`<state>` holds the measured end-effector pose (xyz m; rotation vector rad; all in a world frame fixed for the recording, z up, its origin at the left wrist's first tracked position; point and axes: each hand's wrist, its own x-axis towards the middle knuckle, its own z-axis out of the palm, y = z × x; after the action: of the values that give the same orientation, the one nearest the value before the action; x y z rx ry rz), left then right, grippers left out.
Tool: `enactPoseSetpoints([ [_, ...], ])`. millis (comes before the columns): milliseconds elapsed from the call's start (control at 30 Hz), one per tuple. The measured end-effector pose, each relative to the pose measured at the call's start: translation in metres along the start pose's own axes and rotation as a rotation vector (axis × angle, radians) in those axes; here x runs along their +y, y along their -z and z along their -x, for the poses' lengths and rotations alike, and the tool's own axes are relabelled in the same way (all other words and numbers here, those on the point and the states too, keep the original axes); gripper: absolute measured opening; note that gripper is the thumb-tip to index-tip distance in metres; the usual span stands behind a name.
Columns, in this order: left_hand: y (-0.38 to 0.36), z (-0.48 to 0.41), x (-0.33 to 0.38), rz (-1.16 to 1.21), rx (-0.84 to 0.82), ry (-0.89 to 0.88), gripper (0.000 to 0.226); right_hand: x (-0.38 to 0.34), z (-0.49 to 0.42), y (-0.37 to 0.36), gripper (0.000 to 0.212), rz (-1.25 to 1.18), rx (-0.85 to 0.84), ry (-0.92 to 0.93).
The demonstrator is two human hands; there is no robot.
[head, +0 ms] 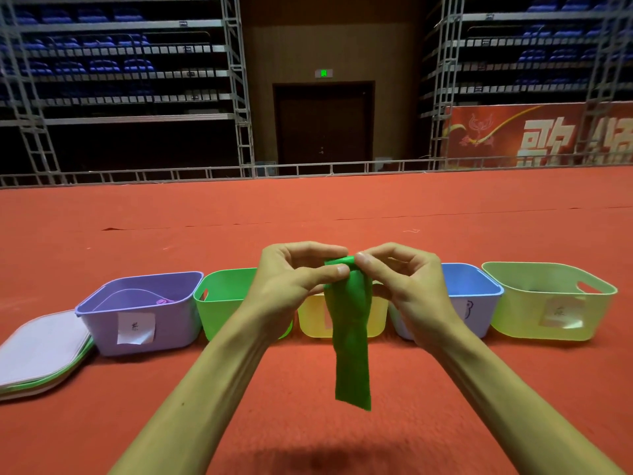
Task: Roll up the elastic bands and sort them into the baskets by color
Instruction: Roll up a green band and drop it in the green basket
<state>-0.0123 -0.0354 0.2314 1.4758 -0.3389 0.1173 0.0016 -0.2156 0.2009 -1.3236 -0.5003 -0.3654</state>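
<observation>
Your left grip (291, 279) and right grip (407, 282) meet in the air, in front of the row of baskets. Both pinch the top end of the green band (351, 337). On each side, thumb and forefinger close on the band's bunched upper edge and the other fingers curl behind. The two pinches sit just beside each other, thumb tips almost touching. That upper edge may be folded over into the start of a roll, but your fingers hide too much of it to be sure. The rest of the band hangs straight down between your forearms, slightly twisted, with its lower end loose.

Five baskets stand side by side on the red floor (137, 228). From your left they are the purple basket (102, 323), green basket (222, 313), yellow basket (311, 323), blue basket (479, 293) and pale green basket (513, 317). From this view the band hangs across the yellow one, and your grips cover parts of the green, yellow and blue ones.

A small pink-purple thing (164, 301) lies inside the purple basket, against its right wall. The purple, blue and pale green baskets each carry a paper label on the front. A stack of lids (41, 351) lies flat on the floor just left of the purple basket.
</observation>
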Motion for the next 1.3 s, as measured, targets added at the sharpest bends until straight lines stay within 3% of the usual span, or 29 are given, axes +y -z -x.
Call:
enactPoseSetpoints([
  [267, 0.0047, -0.0011, 0.0011, 0.049, -0.048, 0.074, 0.037, 0.0043, 0.0027, 0.0007, 0.020, 0.013, 0.012, 0.117],
  [433, 0.0039, -0.0021, -0.0024, 0.046, -0.001, 0.027, 0.022, 0.0034, 0.0028, 0.0029, 0.015, -0.062, -0.054, 0.002],
  [533, 0.0038, -0.0008, -0.0030, 0.029, 0.015, 0.008, 0.018, 0.0023, 0.0023, 0.0027, 0.030, -0.033, -0.063, -0.095],
  [700, 0.0032, 0.0005, 0.0008, 0.043, 0.001, -0.016, 0.028, 0.0010, 0.0024, 0.0015, 0.027, 0.031, -0.073, -0.067],
  [900, 0.0076, 0.0006, 0.0055, 0.007, -0.103, 0.096, 0.031, 0.0021, 0.0030, 0.0048, 0.026, -0.038, -0.101, -0.059],
  [1200, 0.0042, 0.0022, -0.0028, 0.003, -0.019, -0.004, 0.028, -0.0041, 0.0061, 0.0028, 0.034, -0.009, -0.079, -0.139],
  [1300, 0.0023, 0.0025, -0.0033, 0.015, -0.003, -0.030, 0.033, -0.0031, 0.0069, 0.0017, 0.028, 0.041, -0.040, -0.098],
])
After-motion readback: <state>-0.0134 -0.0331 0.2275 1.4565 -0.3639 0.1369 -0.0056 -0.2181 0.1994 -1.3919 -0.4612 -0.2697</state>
